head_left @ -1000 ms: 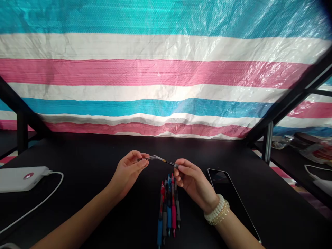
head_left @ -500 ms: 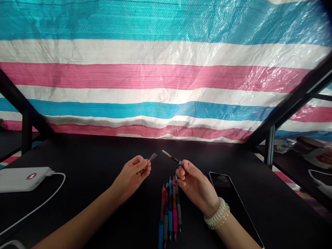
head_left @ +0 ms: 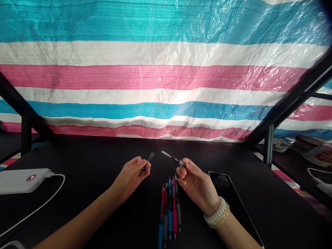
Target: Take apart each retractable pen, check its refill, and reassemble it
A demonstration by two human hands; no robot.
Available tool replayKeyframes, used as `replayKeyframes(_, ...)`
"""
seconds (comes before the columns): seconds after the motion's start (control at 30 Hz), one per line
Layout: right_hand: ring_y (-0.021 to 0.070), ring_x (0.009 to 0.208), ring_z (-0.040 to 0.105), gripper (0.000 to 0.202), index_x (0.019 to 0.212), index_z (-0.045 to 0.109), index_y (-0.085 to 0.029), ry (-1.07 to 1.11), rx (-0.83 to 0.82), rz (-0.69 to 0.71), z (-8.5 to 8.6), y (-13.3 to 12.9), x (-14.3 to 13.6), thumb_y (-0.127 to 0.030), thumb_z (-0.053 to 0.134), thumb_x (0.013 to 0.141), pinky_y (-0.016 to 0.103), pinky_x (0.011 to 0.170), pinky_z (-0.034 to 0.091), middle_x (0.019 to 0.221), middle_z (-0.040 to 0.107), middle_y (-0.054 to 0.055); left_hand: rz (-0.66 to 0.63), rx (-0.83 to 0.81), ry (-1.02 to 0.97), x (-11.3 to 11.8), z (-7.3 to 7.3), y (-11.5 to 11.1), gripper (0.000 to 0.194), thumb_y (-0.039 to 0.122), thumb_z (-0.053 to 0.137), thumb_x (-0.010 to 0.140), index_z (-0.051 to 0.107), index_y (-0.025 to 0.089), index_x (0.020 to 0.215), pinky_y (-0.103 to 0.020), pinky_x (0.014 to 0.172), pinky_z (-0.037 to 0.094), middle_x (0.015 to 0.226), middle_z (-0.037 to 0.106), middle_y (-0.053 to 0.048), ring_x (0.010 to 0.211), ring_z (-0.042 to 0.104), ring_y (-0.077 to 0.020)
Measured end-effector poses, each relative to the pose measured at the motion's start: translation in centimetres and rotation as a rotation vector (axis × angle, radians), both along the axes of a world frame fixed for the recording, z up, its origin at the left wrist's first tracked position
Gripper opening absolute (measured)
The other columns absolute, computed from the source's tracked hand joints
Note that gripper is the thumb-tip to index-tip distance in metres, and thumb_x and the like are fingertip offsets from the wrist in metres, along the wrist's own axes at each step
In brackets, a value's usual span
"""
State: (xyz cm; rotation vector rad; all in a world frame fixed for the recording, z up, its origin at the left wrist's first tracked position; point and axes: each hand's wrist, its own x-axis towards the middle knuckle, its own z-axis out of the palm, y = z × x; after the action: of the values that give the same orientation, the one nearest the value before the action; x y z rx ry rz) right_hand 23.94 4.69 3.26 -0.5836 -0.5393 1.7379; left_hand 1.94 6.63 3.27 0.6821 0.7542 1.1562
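Clear tube (head_left: pixel 150 157) has tipped steeper vs. prev. frame, dark end now showing under the left hand (head_left: pixel 131 174), whose fingers pinch it. Right hand (head_left: pixel 195 178) pinches the grey grip (head_left: pixel 182 163), refill (head_left: pixel 169 156) poking far-left; ends apart above mid desk (head_left: pixel 90 155). Step's prob. fitting or parting the two; if fitting, next move calls for lining up tube mouth w/ refill. Count: 1 tube, 1 refill, 5 pens (head_left: pixel 170 220) near centre, 1 phone (head_left: pixel 236 207) right, 1 power bank (head_left: pixel 20 181) left.
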Motion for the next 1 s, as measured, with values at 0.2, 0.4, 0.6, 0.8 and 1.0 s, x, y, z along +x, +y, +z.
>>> replayKeyframes(0.2,0.0121,0.062,0.048,0.015,0.088,0.068,-0.019,-0.029,0.007,0.003,-0.12,0.04,-0.01,-0.024,0.077,0.076,0.02,0.051,0.039,0.064,0.058,0.0,-0.003,0.03,0.06,-0.11,-0.02,-0.1,0.023,0.03,0.073,0.082,0.059,0.017,0.07,-0.023,0.074,0.048,0.078,0.061,-0.002,0.075,0.054,-0.011)
replayKeyframes(0.4,0.0119,0.062,0.049,0.017,0.086,0.068,-0.019,-0.059,0.012,-0.04,-0.27,0.28,0.07,-0.027,0.078,0.076,0.019,0.051,0.039,0.061,0.058,0.0,-0.015,0.058,0.124,-0.14,-0.05,-0.15,0.023,0.032,0.069,0.085,0.059,0.017,0.071,-0.022,0.07,0.046,0.073,0.059,-0.001,0.07,0.05,-0.011)
replayKeyframes(0.6,0.0119,0.06,0.049,0.016,0.085,0.067,-0.019,-0.123,0.054,-0.113,-0.42,0.31,0.12,-0.029,0.077,0.077,0.02,0.052,0.04,0.062,0.06,0.0,0.018,0.148,0.199,0.07,0.27,-0.17,0.026,0.032,0.069,0.083,0.06,0.017,0.064,-0.021,0.064,0.042,0.065,0.051,0.001,0.065,0.044,-0.0111)
replayKeyframes(0.8,0.0119,0.059,0.05,0.017,0.086,0.065,-0.02,-0.229,0.13,-0.148,-0.42,0.03,-0.02,-0.03,0.077,0.078,0.022,0.054,0.04,0.061,0.061,-0.001,0.087,0.167,0.267,0.21,0.57,-0.32,0.028,0.036,0.073,0.078,0.062,0.017,0.06,-0.021,0.062,0.039,0.062,0.048,0.002,0.062,0.041,-0.0108)
replayKeyframes(1.0,0.0123,0.059,0.052,0.016,0.088,0.065,-0.02,-0.308,0.185,-0.173,-0.25,-0.27,0.01,-0.03,0.076,0.08,0.023,0.057,0.041,0.063,0.062,0.0,0.131,0.155,0.251,0.13,0.32,-0.27,0.028,0.038,0.074,0.078,0.063,0.018,0.061,-0.022,0.064,0.04,0.063,0.048,0.002,0.063,0.042,-0.0113)
